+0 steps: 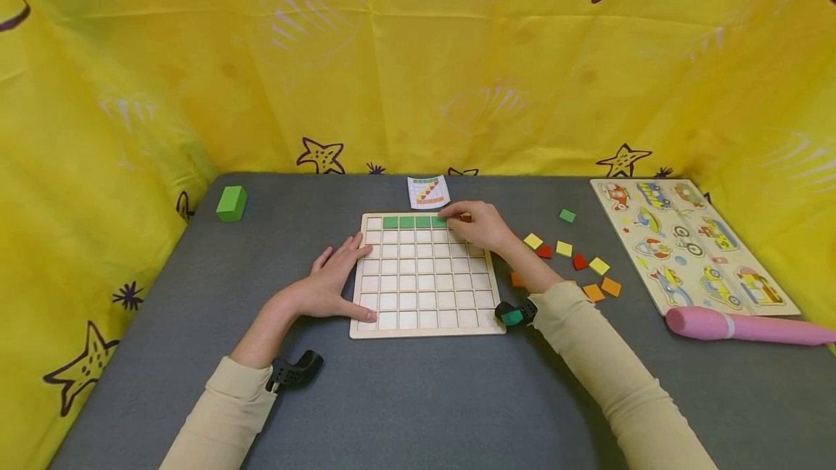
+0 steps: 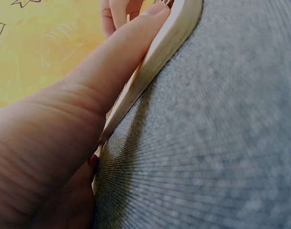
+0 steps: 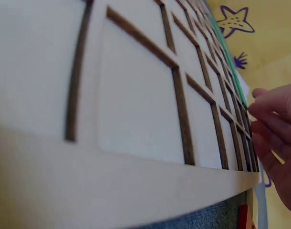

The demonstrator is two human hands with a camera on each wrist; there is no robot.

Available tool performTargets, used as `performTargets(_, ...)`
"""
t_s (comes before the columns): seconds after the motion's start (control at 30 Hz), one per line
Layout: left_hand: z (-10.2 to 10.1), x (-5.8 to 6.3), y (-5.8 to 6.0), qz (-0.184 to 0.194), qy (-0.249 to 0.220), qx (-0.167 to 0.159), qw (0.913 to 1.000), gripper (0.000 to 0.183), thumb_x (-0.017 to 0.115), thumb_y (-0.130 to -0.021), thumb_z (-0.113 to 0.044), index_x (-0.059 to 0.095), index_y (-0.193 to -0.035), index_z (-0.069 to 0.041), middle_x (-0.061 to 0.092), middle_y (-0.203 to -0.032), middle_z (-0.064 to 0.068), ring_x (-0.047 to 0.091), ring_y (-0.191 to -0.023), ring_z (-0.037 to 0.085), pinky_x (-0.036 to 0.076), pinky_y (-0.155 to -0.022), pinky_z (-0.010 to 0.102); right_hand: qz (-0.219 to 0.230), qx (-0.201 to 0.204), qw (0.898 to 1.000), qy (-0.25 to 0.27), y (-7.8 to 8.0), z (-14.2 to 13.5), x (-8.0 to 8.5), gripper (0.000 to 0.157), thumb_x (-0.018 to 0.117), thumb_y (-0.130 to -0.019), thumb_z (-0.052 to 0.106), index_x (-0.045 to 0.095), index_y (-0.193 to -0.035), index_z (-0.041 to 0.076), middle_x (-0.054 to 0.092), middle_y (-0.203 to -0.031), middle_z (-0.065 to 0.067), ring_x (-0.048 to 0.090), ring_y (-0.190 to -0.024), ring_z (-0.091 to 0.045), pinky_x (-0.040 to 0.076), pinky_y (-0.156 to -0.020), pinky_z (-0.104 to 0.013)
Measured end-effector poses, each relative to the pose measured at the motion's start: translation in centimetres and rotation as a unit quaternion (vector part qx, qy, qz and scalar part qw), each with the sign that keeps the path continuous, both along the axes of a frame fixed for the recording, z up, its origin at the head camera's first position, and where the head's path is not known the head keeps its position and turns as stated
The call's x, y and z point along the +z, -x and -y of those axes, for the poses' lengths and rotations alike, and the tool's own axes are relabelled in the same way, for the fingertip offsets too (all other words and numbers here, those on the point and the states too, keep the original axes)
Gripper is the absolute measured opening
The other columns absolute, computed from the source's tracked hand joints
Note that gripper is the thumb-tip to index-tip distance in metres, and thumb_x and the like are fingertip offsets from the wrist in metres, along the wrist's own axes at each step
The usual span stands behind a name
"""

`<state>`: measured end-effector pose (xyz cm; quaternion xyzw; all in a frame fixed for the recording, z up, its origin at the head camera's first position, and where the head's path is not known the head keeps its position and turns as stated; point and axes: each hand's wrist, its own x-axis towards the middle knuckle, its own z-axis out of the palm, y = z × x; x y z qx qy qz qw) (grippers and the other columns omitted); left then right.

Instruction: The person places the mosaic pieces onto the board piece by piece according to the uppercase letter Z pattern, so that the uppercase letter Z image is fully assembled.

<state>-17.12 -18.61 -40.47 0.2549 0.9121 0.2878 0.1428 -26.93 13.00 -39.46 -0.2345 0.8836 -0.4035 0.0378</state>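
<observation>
A wooden grid board [image 1: 424, 334] lies on the dark table, several flat green square tiles [image 1: 406, 223] side by side in its top row. My left hand [image 1: 333, 278] rests spread on the board's left side. Its thumb [image 2: 136, 36] lies along the near edge in the left wrist view. The right hand [image 1: 480, 225] reaches over the top right, bent fingertips touching the last green tile of the row. In the right wrist view its fingers [image 3: 279, 109] are at the end of the green strip [image 3: 233, 76].
A small pattern card [image 1: 429, 193] lies behind the board. Right of it are loose yellow tiles [image 1: 564, 249], red pieces [image 1: 580, 262], orange tiles [image 1: 611, 286] and a green tile [image 1: 567, 215]. Farther right lie a picture puzzle [image 1: 692, 245] and pink roll [image 1: 744, 326]; a green block [image 1: 231, 204] stands left.
</observation>
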Motion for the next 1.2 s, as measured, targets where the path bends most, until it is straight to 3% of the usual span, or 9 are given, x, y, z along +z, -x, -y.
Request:
performTargets(0.13, 0.0, 0.0, 0.0, 0.0, 0.003, 0.001, 1.0, 0.115, 0.081, -0.072, -0.056, 0.018, -0.154, -0.004, -0.002, -0.162, 0.017, -0.004, -0.148, 0.033, -0.005, -0.112, 0.057, 0.032, -0.029, 0.999, 0.026, 0.0, -1.5, 0.3, 0.026, 0.057, -0.099, 0.013, 0.068, -0.122, 0.006, 0.066, -0.122, -0.011, 0.06, -0.114, -0.029, 0.049, -0.093, -0.043)
performTargets(0.33, 0.0, -0.1, 0.0, -0.001, 0.005, 0.003, 1.0, 0.116, 0.081, -0.072, -0.057, 0.019, -0.154, -0.004, -0.002, -0.162, 0.017, -0.004, -0.148, 0.033, -0.005, -0.112, 0.057, -0.006, -0.115, 0.993, -0.016, -0.1, -5.5, 0.4, 0.022, 0.055, -0.099, 0.012, 0.07, -0.115, 0.006, 0.066, -0.119, -0.014, 0.061, -0.107, -0.032, 0.05, -0.082, -0.046)
performTargets(0.5, 0.0, -0.1, -0.1, -0.004, 0.004, 0.002, 1.0, 0.116, 0.081, -0.071, -0.057, 0.019, -0.154, -0.004, -0.001, -0.162, 0.018, -0.003, -0.148, 0.033, -0.004, -0.112, 0.058, -0.047, -0.191, 0.976, -0.089, -0.3, -9.4, 0.4, 0.029, 0.051, -0.092, 0.004, 0.068, -0.114, -0.004, 0.056, -0.126, -0.029, 0.047, -0.12, -0.045, 0.032, -0.103, -0.055)
performTargets(0.63, 0.0, -0.1, -0.1, -0.008, 0.003, 0.0, 1.0, 0.115, 0.081, -0.072, -0.057, 0.019, -0.154, -0.004, -0.001, -0.162, 0.018, -0.003, -0.148, 0.033, -0.004, -0.112, 0.058, -0.022, -0.228, 0.961, -0.156, -0.3, -11.9, 0.5, 0.041, 0.046, -0.087, 0.002, 0.057, -0.123, -0.011, 0.042, -0.133, -0.039, 0.031, -0.128, -0.054, 0.018, -0.107, -0.059)
performTargets(0.73, 0.0, -0.1, 0.0, -0.008, 0.005, -0.001, 1.0, 0.116, 0.081, -0.072, -0.057, 0.019, -0.154, -0.004, -0.001, -0.162, 0.017, -0.003, -0.148, 0.032, -0.004, -0.112, 0.057, 0.009, -0.235, 0.955, -0.179, -0.3, -13.0, 0.6, 0.046, 0.045, -0.084, 0.002, 0.051, -0.127, -0.013, 0.036, -0.135, -0.042, 0.027, -0.127, -0.058, 0.019, -0.106, -0.061)
performTargets(1.0, 0.1, -0.1, 0.0, -0.005, 0.01, 0.001, 0.9999, 0.118, 0.08, -0.071, -0.059, 0.018, -0.155, -0.005, -0.003, -0.163, 0.015, -0.004, -0.148, 0.03, -0.005, -0.112, 0.056, -0.005, -0.202, 0.972, -0.121, 0.0, -13.2, 0.4, 0.046, 0.052, -0.082, -0.002, 0.056, -0.128, -0.007, 0.05, -0.128, -0.032, 0.048, -0.117, -0.046, 0.035, -0.101, -0.055)
performTargets(1.2, 0.1, -0.1, 0.0, -0.004, 0.011, -0.002, 0.9999, 0.117, 0.08, -0.071, -0.058, 0.017, -0.155, -0.006, -0.003, -0.163, 0.014, -0.004, -0.148, 0.03, -0.004, -0.112, 0.056, -0.007, -0.239, 0.961, -0.137, -0.4, -12.9, 0.7, 0.04, 0.056, -0.086, 0.003, 0.059, -0.126, -0.005, 0.057, -0.125, -0.03, 0.047, -0.117, -0.047, 0.034, -0.102, -0.055)
